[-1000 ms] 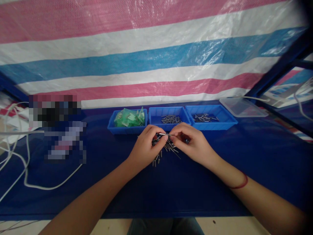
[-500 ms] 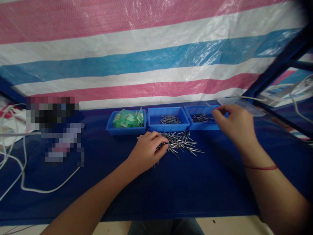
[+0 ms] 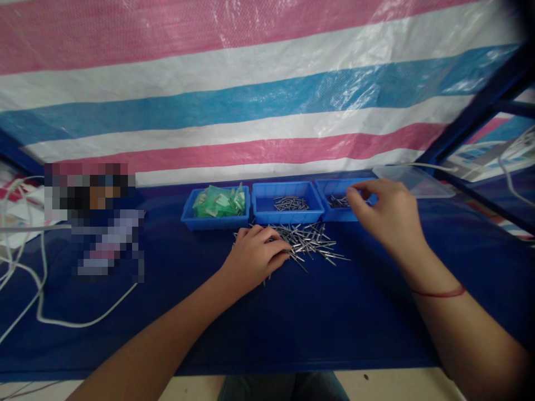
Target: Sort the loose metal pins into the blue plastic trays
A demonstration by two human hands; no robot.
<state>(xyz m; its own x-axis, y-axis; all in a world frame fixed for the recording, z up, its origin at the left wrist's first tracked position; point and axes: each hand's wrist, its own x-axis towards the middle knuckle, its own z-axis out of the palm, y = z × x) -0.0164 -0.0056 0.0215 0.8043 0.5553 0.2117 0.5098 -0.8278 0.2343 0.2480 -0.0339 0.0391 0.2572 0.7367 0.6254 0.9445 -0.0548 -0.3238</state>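
Observation:
Slender silver metal pins (image 3: 311, 240) lie in a loose pile on the blue table. My left hand (image 3: 257, 253) rests on the left side of this pile, its fingers curled and the thumb close to the index finger around some pins; the exact grip is partly hidden. Over the front of the right blue bin (image 3: 340, 216) hovers my right hand (image 3: 388, 214), thumb and index finger bent with a gap between them. No pin shows in it. More dark pins sit in that bin, partly covered by the hand. Shorter-looking metal pins (image 3: 291, 204) lie in the middle blue bin (image 3: 288, 216).
Green plastic packets (image 3: 219, 201) fill the left blue bin (image 3: 215, 224). A clear plastic sheet or lid (image 3: 426, 182) lies at the back right. White cables (image 3: 79, 324) run across the left, near blurred items. A striped tarp (image 3: 251, 122) hangs behind the table (image 3: 313, 323).
My right hand has moved left and slightly towards me; the pin that stuck out of its fingers no longer shows. My left thumb and index finger have drawn closer together at the pile.

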